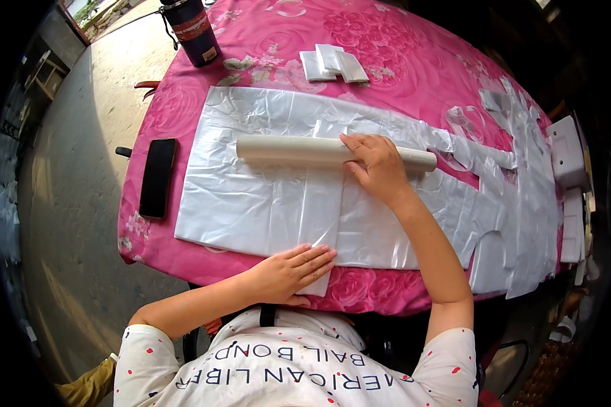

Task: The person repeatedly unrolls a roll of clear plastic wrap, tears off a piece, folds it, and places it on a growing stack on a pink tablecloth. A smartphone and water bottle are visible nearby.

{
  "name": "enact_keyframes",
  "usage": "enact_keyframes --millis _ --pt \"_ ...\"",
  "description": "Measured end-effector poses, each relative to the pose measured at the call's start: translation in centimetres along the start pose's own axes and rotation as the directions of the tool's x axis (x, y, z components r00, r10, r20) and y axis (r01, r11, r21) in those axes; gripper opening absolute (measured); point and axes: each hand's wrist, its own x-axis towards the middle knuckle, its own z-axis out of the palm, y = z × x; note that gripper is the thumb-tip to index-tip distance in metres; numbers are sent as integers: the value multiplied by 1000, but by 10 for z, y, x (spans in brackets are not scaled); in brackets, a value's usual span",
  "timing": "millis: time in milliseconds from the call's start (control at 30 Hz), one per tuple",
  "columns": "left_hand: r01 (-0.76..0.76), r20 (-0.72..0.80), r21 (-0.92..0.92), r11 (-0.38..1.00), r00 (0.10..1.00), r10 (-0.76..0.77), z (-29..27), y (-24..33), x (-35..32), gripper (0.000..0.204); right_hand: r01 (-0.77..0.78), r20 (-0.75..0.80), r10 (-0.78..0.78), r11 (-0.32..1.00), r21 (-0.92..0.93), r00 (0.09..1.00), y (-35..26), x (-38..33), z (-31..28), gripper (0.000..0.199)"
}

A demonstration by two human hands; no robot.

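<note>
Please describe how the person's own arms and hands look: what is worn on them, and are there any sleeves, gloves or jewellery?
Both forearms are bare. The left hand and the right hand wear no gloves, and no ring, watch or bracelet can be seen. The only covering is the short sleeves of a white shirt with small red dots and dark lettering; they end above the elbows.

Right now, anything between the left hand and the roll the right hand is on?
Nothing visible. Only flat white plastic sheet lies between the left hand, pressing the sheet's near edge, and the cream roll under the right hand. The black phone sits off to the left.
</note>
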Motion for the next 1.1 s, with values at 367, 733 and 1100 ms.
enact_keyframes --millis 367,733,1100 --pt "-327 -195 135 935 917 349 -13 -22 -24 41 106 134 -138 969 225 981 -41 -30 -4 46" --pt "-346 -494 -179 921 841 220 -3 -14 -24 44 64 192 -128 949 307 973 -88 -81 2 45" --pt "89 -404 -30 996 910 -93 -5 -38 -3 61 16 43 -27 970 243 999 -90 -85 7 34"
